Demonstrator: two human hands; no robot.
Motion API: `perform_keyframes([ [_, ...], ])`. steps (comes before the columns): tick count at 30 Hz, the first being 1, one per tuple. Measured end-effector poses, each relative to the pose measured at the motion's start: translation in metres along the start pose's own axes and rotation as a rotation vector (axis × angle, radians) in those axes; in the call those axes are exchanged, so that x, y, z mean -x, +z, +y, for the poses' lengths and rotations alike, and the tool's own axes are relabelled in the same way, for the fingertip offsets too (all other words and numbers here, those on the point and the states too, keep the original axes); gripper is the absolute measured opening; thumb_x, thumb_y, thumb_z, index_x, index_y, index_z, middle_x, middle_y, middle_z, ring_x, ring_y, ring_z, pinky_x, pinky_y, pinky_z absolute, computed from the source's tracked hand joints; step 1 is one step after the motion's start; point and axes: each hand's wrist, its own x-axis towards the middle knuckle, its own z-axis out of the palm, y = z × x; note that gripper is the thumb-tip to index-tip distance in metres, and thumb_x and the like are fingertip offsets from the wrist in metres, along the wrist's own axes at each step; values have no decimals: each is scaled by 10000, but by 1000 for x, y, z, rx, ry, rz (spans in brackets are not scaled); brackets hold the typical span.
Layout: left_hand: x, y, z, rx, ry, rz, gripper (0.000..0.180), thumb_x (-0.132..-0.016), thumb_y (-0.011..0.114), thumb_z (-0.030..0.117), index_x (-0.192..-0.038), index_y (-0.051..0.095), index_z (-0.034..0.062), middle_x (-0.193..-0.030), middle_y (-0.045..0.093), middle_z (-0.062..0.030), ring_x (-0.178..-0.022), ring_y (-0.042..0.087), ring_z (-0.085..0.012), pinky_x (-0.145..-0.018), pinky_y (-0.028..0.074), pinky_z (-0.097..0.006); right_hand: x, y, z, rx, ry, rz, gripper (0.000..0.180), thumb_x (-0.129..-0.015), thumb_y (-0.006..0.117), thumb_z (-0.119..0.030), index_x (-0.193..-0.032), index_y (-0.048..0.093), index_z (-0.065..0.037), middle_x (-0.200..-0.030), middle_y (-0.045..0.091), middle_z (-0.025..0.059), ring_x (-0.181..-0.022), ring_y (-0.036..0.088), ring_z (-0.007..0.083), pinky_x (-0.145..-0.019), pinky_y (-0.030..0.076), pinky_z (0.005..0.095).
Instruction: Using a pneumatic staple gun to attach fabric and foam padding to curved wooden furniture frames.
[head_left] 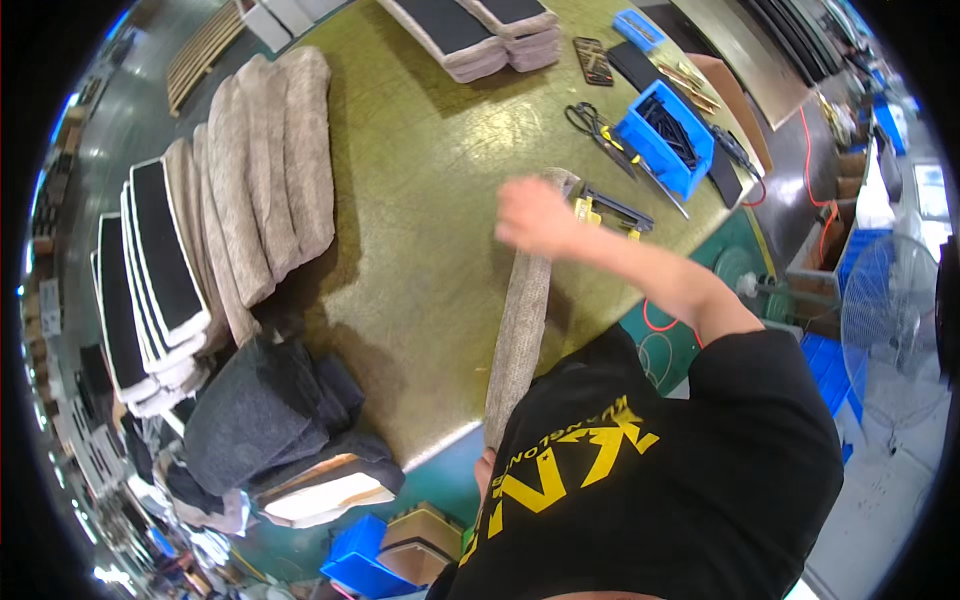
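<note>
A long, narrow panel covered in beige fabric [522, 330] stands on its edge on the olive-green worktable [420, 200], running from the table's near edge toward the middle. My right hand [533, 215], blurred, is closed over the panel's far end, with my bare forearm reaching in from the right. Only a sliver of my left hand [485, 470] shows at the panel's near end, beside my black shirt; its grip is hidden.
Beige cushions [270, 170], black-faced panels [150, 280] and dark grey felt [260, 410] are piled at the left. More panels [470, 35] lie at the far edge. Scissors [590, 120], a blue bin [665, 125] and a yellow-black tool [612, 210] lie right. A fan [890, 320] stands beyond.
</note>
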Motion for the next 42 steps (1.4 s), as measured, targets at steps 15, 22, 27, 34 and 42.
perform_keyframes([
  [15, -6, -8, -7, 71, -48, -53, 364, -1010, 443, 387, -883, 547, 62, -680, 537, -155, -657, 589, -346, -584, 473, -469, 47, 17, -24, -49, -38, -424, 777, -988, 329, -620, -514, 638, -87, -543, 611, 127, -598, 614, 320, -741, 430, 413],
  [22, -9, 1, -24, 132, -40, -68, 408, -1028, 434, 400, -817, 548, 71, -613, 507, -107, -591, 577, -291, -534, 468, -429, 91, 33, -115, -212, -291, -514, 730, -948, 380, -654, -614, 694, -86, -664, 676, 129, -672, 660, 323, -724, 459, 449],
  [27, -6, -33, 8, 489, -99, -90, 451, -1038, 413, 436, -710, 488, 135, -551, 458, -29, -476, 475, -183, -422, 363, -342, 77, 48, -156, -253, -488, -550, 674, -953, 392, -611, -652, 701, -93, -681, 686, 130, -685, 673, 308, -689, 467, 451],
  [34, -26, -58, 49, 685, -181, -224, 496, -996, 421, 463, -638, 502, 130, -509, 440, 6, -407, 401, -137, -359, 312, -313, 20, 100, -179, -248, -659, -396, 285, -918, 602, -346, -912, 643, -64, -1056, 640, 131, -1082, 597, 293, -962, 440, 469],
  [42, 5, 8, 67, 404, 30, 661, 338, -904, 686, 359, -1044, 619, 59, -864, 623, -134, -748, 656, -341, -683, 542, -449, 137, 84, -168, -389, -491, -303, 447, -847, 694, -205, -1268, 590, -94, -1394, 488, 168, -1366, 421, 349, -1142, 327, 528],
])
